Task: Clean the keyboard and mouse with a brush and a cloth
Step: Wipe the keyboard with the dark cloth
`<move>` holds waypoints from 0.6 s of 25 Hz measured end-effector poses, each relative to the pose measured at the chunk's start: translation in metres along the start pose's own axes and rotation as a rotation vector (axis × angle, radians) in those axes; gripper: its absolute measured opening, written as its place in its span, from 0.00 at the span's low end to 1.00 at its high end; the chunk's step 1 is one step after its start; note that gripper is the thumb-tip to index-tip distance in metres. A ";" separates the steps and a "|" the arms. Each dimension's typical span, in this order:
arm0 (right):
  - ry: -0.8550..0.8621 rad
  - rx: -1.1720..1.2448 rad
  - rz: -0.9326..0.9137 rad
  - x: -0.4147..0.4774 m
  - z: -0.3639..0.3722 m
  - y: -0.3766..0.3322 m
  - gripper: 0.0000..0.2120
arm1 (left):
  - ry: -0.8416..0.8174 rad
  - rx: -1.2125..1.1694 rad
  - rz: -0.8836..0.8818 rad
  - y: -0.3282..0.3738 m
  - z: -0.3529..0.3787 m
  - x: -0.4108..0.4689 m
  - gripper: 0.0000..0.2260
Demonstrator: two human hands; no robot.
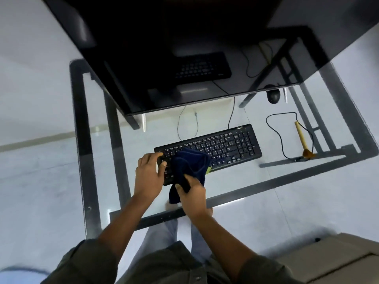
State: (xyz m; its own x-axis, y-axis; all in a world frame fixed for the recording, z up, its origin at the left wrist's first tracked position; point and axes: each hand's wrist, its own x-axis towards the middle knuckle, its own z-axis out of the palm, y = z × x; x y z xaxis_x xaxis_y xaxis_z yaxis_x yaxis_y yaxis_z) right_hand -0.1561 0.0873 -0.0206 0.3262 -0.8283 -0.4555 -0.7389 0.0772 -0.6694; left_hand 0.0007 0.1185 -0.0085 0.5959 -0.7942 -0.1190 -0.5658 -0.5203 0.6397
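Two hands of mine are at the near left end of the black keyboard (213, 148), which lies at a slant on the glass table (307, 191), its right end farther from me than its left. My left hand (148, 175) rests on that left end with the fingers spread over the corner keys and the thumb lying along the keys beside them; it steadies the board, palm down, and closes on nothing. My right hand (192, 196) is clenched around the dark blue cloth (189, 168), gripping a bunched fold of it just off the keyboard's near edge, while the rest of the cloth is heaped up over the keys beside my left thumb. A tail of the cloth hangs below my right hand, toward me. A small yellow-green patch shows at the cloth's right edge, against the keyboard; I cannot tell what it is. The brush (301, 140), with a pale wooden handle and a brownish head, lies well to the right of the keyboard on the glass, head toward me, and a black cable (279, 138) loops around and across it. The mouse (273, 95) sits farther back on the right, just beside the lower edge of the big dark monitor (164, 48), well apart from both hands. The monitor's glossy screen mirrors the keyboard. Through the glass I see my legs and the pale floor.
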 end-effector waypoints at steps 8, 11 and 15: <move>-0.213 0.036 -0.273 0.061 -0.089 0.017 0.24 | 0.088 -0.222 -0.132 0.043 0.022 -0.053 0.04; -0.138 -0.394 -0.410 0.110 -0.133 0.010 0.37 | 0.018 -0.279 -0.255 0.077 0.069 -0.069 0.06; -0.533 -0.844 -0.461 0.144 -0.145 0.008 0.64 | 0.106 -0.286 -0.526 0.118 0.120 -0.067 0.21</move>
State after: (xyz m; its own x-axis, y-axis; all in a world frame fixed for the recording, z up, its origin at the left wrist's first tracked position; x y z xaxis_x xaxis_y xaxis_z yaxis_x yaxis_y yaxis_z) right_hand -0.2004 -0.1121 -0.0062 0.7372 -0.3181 -0.5961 -0.5799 -0.7506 -0.3167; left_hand -0.1742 0.0731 -0.0161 0.8158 -0.4104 -0.4075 -0.0133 -0.7178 0.6962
